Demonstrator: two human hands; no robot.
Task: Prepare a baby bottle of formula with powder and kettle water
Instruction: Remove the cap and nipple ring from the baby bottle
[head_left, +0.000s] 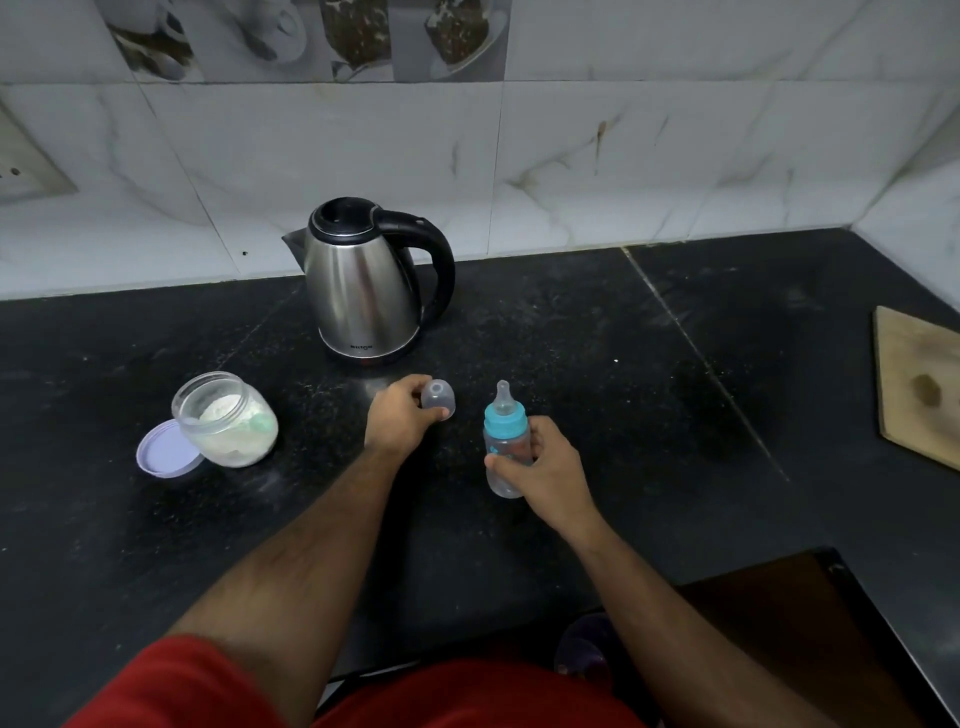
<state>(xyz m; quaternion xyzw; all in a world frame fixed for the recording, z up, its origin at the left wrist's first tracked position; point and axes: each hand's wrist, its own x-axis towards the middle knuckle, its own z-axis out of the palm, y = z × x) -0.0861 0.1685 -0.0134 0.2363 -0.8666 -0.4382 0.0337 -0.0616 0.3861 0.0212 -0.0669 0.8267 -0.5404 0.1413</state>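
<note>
A clear baby bottle (503, 444) with a teal collar and a silicone teat stands on the black counter (597, 364). My right hand (540, 470) is wrapped around its body. My left hand (397, 418) holds the bottle's clear dome cap (438, 397) just left of the bottle, low over the counter. An open clear jar of white powder (226, 418) sits at the left, and a green scoop shows inside it. Its lilac lid (166, 451) lies beside it. A steel electric kettle (366, 283) with a black handle stands behind my hands, lid shut.
A wooden cutting board (919, 387) lies at the right edge of the counter. A tiled wall runs behind the kettle, with a socket plate (26, 171) at the far left. The counter's front edge drops off near my body at the lower right.
</note>
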